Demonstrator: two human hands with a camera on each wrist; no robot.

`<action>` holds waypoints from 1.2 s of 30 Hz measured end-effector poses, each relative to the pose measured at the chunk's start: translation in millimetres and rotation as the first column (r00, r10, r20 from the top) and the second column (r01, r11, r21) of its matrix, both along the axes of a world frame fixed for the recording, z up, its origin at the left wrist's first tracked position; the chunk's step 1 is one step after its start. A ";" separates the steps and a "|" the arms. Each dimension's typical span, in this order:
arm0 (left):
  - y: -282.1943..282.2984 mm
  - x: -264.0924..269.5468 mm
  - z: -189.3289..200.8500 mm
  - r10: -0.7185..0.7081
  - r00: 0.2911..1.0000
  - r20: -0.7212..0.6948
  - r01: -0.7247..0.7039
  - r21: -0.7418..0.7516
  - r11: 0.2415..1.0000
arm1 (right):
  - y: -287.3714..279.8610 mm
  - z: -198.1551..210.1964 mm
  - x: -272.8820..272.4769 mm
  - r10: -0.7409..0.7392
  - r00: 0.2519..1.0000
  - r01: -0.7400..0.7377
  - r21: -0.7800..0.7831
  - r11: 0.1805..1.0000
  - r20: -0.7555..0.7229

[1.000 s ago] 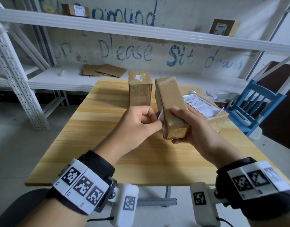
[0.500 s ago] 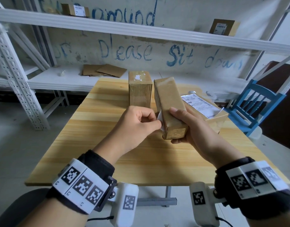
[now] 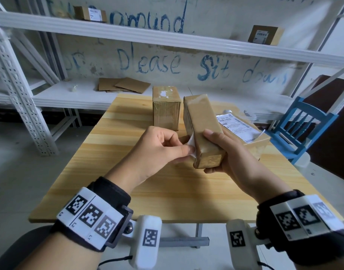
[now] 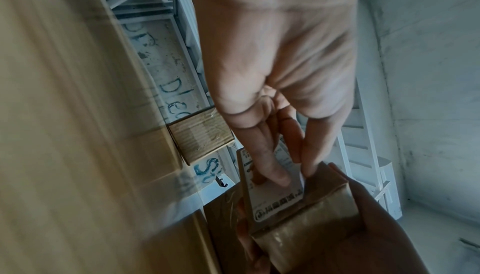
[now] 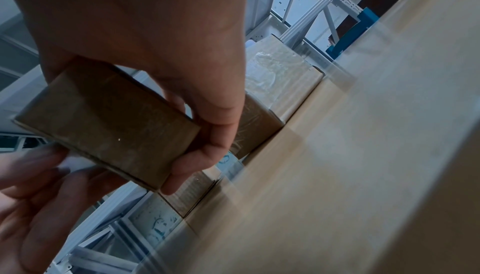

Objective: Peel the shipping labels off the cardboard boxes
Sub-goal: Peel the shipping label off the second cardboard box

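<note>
L hand (image 3: 157, 151) pinching lifted corner of the label (image 4: 270, 186), thumb + index on it. R hand (image 3: 231, 158) wrapped round the held box (image 3: 202, 131), fingers curled on its far face, thumb on the top edge; box is up off the table (image 3: 128, 184), stood on edge, label face turned toward L hand

Handling, our read: box looks light (one hand carries it fine), stiff cardboard w/ glossy tape wrap, so prob a bit slick; we'd keep the R grip across the short end, clear of the label. Label is thin paper, will tear if yanked. Best hold = the freed corner, pull low and slow along the face. Can't tell how much is unstuck yet

Relative to held box: untagged box (image 3: 166, 108) just behind-left on the table, white scrap left on its top. Labelled box (image 3: 243, 131) just to the right, label (image 3: 239, 127) on, one corner curling. Two more labelled boxes up on the shelf (image 3: 167, 38) behind. Blue chair (image 3: 307, 129) further right
</note>
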State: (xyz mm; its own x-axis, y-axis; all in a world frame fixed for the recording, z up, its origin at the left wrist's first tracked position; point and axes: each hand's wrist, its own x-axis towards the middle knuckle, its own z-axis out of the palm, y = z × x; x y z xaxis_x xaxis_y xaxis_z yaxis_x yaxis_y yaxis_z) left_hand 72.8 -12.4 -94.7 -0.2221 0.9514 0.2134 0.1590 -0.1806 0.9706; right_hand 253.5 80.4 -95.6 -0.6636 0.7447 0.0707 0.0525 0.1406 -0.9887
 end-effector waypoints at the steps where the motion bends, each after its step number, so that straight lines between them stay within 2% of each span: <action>1: -0.3 0.5 0.4 -0.004 1.000 0.000 0.004 0.000 1.000 | 0.3 0.0 0.1 -0.002 1.000 0.002 -0.001 1.000 0.001; 10: 2.6 1.5 -1.7 0.056 0.998 -0.002 -0.056 -0.012 0.998 | 2.8 -1.7 -1.6 -0.013 1.000 0.013 -0.020 1.000 -0.012; 15: 1.9 3.9 -1.1 -0.039 0.996 0.085 0.041 -0.019 0.999 | 3.0 -1.4 -2.2 -0.020 1.000 0.019 -0.011 1.000 -0.009; 19: 3.9 1.9 -3.4 -0.002 0.999 0.051 0.005 -0.054 0.999 | 2.5 -0.8 -2.8 -0.034 0.999 0.034 -0.006 0.999 -0.005; 21: 5.4 0.6 -4.6 0.011 1.000 -0.012 -0.012 -0.062 0.998 | 2.0 0.3 -3.5 -0.046 0.999 0.046 0.008 0.999 -0.002; 25: 3.2 4.6 -2.6 -0.040 0.995 -0.095 0.034 -0.057 0.998 | 3.2 1.5 -4.0 -0.049 0.999 0.049 -0.015 0.999 -0.005; 30: -2.0 9.1 4.2 -0.093 0.994 -0.058 0.095 0.027 0.995 | 3.9 3.2 -3.5 -0.034 0.999 0.032 -0.046 0.998 -0.030; 36: -5.5 4.1 7.3 -0.063 0.998 -0.020 0.064 0.031 0.997 | 1.4 8.0 0.2 0.048 0.999 -0.048 -0.027 0.998 -0.005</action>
